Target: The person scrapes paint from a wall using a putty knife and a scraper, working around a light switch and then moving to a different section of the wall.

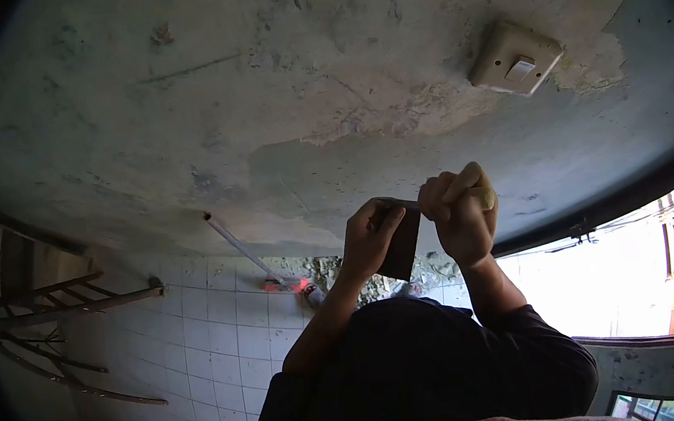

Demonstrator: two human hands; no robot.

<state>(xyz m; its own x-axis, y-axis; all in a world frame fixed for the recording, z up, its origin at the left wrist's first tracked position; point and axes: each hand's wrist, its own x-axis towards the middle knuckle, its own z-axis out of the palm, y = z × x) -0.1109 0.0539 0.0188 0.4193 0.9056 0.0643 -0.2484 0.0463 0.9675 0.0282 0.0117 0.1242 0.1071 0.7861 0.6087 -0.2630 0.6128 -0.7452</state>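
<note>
A dark brown sheet that looks like sandpaper (403,246) hangs between my hands, in front of the wall and above my chest. My left hand (371,236) pinches it along its left and upper edge, thumb on the near side. Curled into a fist, my right hand (462,211) grips the sheet's upper right corner; its fingers hide that part. Both hands are close together, apart from the patchy wall (276,109), where paint has peeled and bare plaster shows.
A beige light switch (518,61) is fixed on the wall at upper right. A long-handled pole tool (241,246) leans against the wall, its foot among paint debris (323,272) on the tiled floor (210,333). A wooden ladder-like frame (74,307) stands left. Bright daylight enters through an opening (603,280) at right.
</note>
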